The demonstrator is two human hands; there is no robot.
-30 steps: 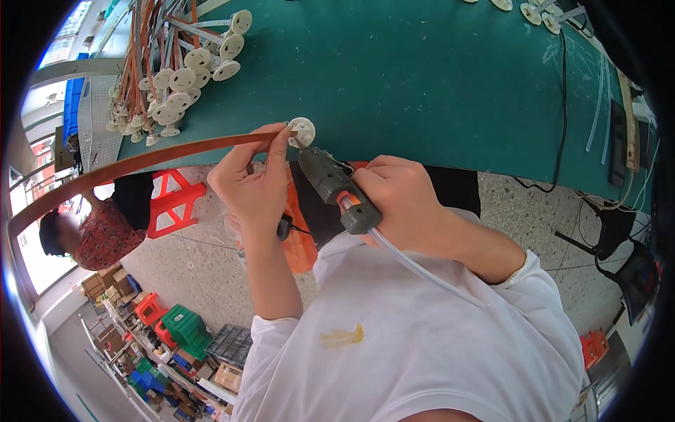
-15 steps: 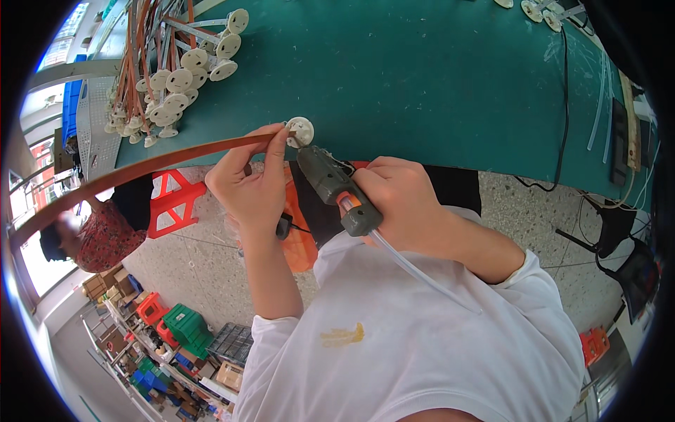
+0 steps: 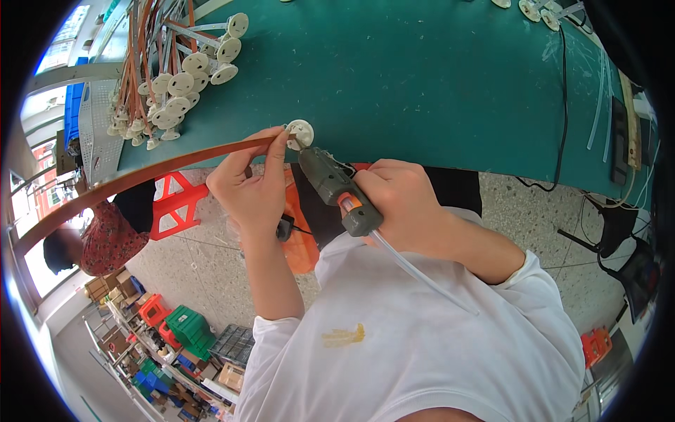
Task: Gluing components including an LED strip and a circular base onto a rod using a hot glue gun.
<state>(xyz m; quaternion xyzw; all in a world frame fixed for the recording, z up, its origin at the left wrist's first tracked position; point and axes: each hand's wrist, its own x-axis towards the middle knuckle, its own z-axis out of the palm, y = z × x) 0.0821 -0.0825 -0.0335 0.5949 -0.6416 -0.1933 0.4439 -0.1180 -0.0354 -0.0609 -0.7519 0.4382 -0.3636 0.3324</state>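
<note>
My left hand (image 3: 252, 188) is closed, pinching a long brown strip (image 3: 169, 161) near its end between thumb and fingertips. A round white disc (image 3: 304, 129) sits at that end, just beyond the fingertips, over the table's near edge. Wrapped round the handle of a dark grey hot glue gun (image 3: 318, 172), my right hand (image 3: 399, 195) holds it with the nozzle at the disc, close to my left fingertips. A long translucent glue stick (image 3: 422, 275) sticks out of the gun's back. Whether glue is flowing cannot be made out.
A bundle of similar strips with white discs (image 3: 181, 84) lies on the green table (image 3: 422, 91) at the far left. A black cable (image 3: 564, 105) runs down the right side. A person (image 3: 112, 239) and a red stool (image 3: 176, 204) are at the left.
</note>
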